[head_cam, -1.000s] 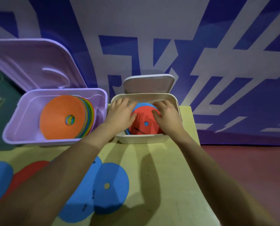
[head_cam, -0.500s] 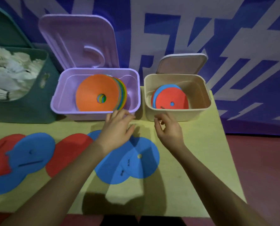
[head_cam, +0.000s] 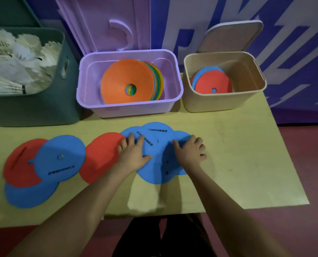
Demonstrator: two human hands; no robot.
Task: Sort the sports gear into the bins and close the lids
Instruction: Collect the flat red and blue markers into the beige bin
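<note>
Head view — hands (head_cam: 161,153) flat on blue discs (head_cam: 154,164), mid-table (head_cam: 247,154).

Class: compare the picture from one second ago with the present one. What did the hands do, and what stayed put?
Both hands left the beige bin and dropped onto the blue discs on the table: left hand, right hand. Bins, open lids and binned discs unchanged.
</note>
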